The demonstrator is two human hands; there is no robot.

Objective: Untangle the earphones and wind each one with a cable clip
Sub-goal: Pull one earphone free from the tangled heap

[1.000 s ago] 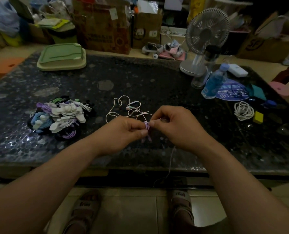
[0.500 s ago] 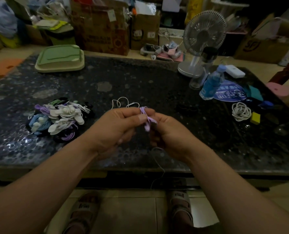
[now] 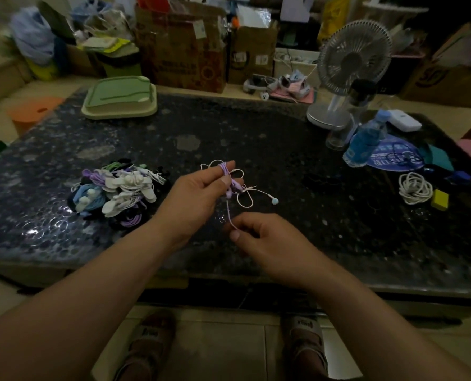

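Both hands share one purple earphone cord (image 3: 229, 213): my left hand (image 3: 195, 199) grips its loops at centre frame, my right hand (image 3: 272, 240) pinches the tail straight below.

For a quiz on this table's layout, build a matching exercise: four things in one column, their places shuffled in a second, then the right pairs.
Things
1. desk fan
2. green lidded box
3. pile of wound earphones
4. coiled white cable

Places
A. beside the yellow block, on the right side of the table
B. just left of the left hand
C. far left part of the table
D. far right part, behind the blue bottle

Pairs: 1-D, 2-C, 3-B, 4-A
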